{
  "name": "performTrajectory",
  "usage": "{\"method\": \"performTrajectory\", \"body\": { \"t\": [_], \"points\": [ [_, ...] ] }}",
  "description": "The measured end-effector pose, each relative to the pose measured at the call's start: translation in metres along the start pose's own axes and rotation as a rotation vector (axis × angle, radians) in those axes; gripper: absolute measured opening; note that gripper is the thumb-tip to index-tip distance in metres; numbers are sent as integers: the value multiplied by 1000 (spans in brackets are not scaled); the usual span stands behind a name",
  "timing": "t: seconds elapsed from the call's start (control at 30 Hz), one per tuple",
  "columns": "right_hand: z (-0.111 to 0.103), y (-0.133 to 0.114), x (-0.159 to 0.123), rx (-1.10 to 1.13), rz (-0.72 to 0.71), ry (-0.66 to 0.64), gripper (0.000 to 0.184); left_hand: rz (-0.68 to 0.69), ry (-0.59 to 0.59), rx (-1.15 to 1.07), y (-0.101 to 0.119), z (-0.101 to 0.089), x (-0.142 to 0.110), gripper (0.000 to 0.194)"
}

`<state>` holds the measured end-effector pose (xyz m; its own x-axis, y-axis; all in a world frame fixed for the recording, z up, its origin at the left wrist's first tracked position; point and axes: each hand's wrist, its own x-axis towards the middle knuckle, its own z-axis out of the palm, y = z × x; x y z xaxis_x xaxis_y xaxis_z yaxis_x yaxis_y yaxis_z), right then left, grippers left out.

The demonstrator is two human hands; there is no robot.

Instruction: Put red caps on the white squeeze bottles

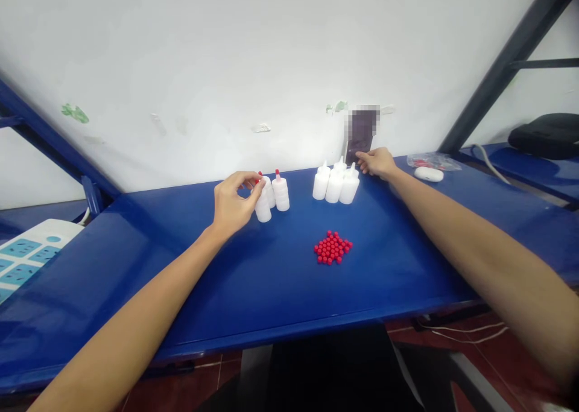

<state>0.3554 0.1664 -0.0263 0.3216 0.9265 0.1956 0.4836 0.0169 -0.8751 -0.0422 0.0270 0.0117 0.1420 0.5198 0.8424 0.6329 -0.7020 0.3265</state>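
Observation:
My left hand point(234, 204) pinches the red-capped top of a white squeeze bottle point(263, 209) that stands on the blue table. Beside it are two more white bottles with red tips, one point(281, 195) on the right and one partly hidden behind. My right hand point(379, 161) is at a dark phone-like slab point(360, 136) leaning on the wall; its index finger reaches over the lower front, the other fingers loosely bent. Nearby on its left stands a cluster of several white bottles point(333, 186) with bare white nozzles. A pile of small red caps point(332, 247) lies in front of them.
A white power strip point(34, 252) is at the left edge. On the right are a small white case point(429, 174), a clear plastic bag point(434, 161) with red bits and a black case point(545, 136). Blue and dark metal frame posts flank the table.

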Motion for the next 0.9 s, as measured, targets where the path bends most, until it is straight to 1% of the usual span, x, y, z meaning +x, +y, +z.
{"method": "performTrajectory", "body": {
  "t": [0.23, 0.33, 0.5, 0.57, 0.63, 0.7, 0.73, 0.77, 0.8, 0.83, 0.87, 0.9],
  "points": [
    [-4, 4, -3, 28, -35, -5, 35, 57, -5, 38, -1, -1, 1, 9],
    [-6, 3, -13, 6, -73, 15, 36, 64, -9, 50, -1, -2, 1, 8],
    [-7, -6, -38, -83, -195, 94, 37, 80, -16, 56, 3, -5, 2, 10],
    [-8, -9, -47, -107, -250, 130, 36, 88, 26, 72, 4, -6, 2, 9],
    [-9, -11, -57, -110, -311, 176, 34, 109, 102, 100, 6, -7, 3, 9],
    [-13, -15, -67, -100, -380, 224, 33, 179, 152, 110, 10, -8, 3, 12],
    [-15, -18, -72, -99, -426, 241, 32, 240, 137, 104, 15, -8, 2, 13],
    [-17, -22, -78, -102, -481, 252, 31, 312, 86, 91, 21, -8, 2, 14],
    [-20, -27, -83, -115, -539, 235, 27, 395, 1, 71, 28, -7, 0, 13],
    [-22, -32, -90, -147, -655, 222, 23, 463, -112, 51, 37, -7, -2, 12],
    [-24, -38, -96, -176, -756, 202, 20, 520, -251, 28, 47, -6, -5, 10],
    [-25, -44, -102, -208, -824, 162, 18, 561, -358, -9, 57, -4, -8, 10]
  ]
}}
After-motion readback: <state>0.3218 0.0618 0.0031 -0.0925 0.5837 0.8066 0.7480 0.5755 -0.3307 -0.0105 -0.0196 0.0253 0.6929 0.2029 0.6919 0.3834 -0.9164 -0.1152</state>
